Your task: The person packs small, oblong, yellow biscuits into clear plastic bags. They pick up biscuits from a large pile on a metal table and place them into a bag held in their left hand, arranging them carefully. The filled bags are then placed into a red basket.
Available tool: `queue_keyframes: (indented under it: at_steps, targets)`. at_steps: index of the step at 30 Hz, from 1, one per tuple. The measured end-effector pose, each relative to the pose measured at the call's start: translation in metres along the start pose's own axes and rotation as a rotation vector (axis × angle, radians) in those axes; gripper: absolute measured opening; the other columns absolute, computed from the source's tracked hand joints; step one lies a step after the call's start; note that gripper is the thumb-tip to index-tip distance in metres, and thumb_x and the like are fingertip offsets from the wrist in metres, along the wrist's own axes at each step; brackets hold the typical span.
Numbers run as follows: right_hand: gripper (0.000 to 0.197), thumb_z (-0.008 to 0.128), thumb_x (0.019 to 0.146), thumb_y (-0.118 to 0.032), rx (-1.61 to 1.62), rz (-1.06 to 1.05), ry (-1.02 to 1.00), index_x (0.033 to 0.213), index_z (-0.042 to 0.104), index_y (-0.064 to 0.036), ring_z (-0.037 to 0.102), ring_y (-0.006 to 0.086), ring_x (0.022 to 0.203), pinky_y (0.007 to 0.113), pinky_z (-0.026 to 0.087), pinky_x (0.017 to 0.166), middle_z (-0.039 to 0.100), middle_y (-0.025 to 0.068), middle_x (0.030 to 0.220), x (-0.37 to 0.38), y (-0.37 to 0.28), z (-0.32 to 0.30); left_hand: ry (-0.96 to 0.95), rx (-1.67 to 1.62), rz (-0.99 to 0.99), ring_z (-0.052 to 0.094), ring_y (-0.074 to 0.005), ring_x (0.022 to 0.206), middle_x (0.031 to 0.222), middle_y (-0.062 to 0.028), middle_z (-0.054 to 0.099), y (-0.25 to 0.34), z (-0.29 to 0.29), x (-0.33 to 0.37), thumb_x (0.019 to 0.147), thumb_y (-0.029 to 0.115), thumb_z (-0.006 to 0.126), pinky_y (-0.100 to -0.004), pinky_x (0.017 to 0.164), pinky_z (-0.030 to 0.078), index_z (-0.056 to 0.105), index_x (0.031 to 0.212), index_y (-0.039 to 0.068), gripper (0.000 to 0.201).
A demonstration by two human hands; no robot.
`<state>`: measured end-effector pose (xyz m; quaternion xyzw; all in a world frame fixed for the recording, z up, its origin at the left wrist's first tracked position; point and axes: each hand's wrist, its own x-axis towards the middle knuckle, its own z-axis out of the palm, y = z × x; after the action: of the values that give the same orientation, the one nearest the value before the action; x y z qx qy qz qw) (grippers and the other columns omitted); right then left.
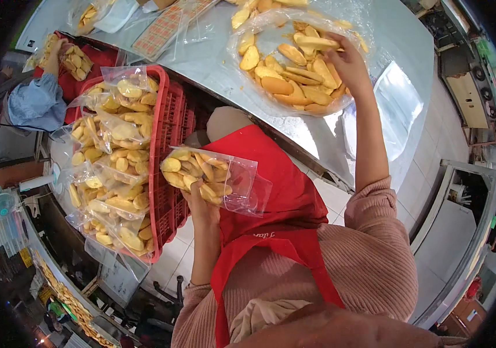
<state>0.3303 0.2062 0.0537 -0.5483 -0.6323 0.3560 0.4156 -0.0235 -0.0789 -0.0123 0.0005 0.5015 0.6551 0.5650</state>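
My left hand (202,204) is closed round the underside of a clear plastic bag (200,174) part-filled with yellow, brown-edged rusk slices. The bag lies tilted over my red apron, its unfilled end pointing right. My right hand (349,65) is over a large clear bag (346,104) on the table, fingers curled round a rusk slice (315,42) at the top right of the heap. Its fingertips are partly hidden among the slices. A red plastic basket (160,168) on my left is heaped with filled clear bags (121,156) of the same slices.
The metal table (201,75) carries a stack of clear empty bags (384,116) on the right and a patterned sheet (169,29) at the back. Another person's blue sleeve (36,103) and hand are at the far left, beside more bagged slices (77,61).
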Motion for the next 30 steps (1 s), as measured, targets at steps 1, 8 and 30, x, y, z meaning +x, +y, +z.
queue_keyframes:
  at_steps: [1,8,30]
  targets:
    - [0.047,0.069,0.088,-0.028,-0.377,-0.076,0.078,0.129,0.057,-0.0110,0.058,0.0259,0.109,0.040,0.049,0.088,0.058,0.0102,0.125,-0.005,-0.006,0.002,0.012,0.005,0.006,0.052,-0.0325,0.122,0.139,-0.0138,0.040,0.000,0.002,-0.001,0.083,0.012,0.060,-0.0497,0.092,0.055,0.015,0.147,0.018,0.079]
    - [0.035,0.072,0.081,-0.037,-0.973,-0.116,-0.160,0.101,0.069,-0.0085,0.042,0.0363,0.129,0.052,0.039,0.099,0.055,0.0108,0.132,-0.025,0.010,0.020,-0.017,-0.021,0.011,0.050,-0.0328,0.124,0.139,-0.0135,0.040,-0.006,-0.010,0.002,0.084,0.012,0.060,-0.0504,0.095,0.052,0.017,0.147,0.018,0.077]
    - [0.027,0.058,0.095,-0.016,0.134,0.227,-0.789,0.119,0.060,-0.0031,0.066,0.0218,0.078,0.033,0.050,0.072,0.069,0.0117,0.093,-0.191,-0.098,0.099,0.190,0.123,0.302,0.046,-0.0260,0.121,0.140,-0.0138,0.035,-0.019,0.025,-0.029,0.091,0.009,0.055,-0.0385,0.096,0.046,0.010,0.146,0.013,0.071]
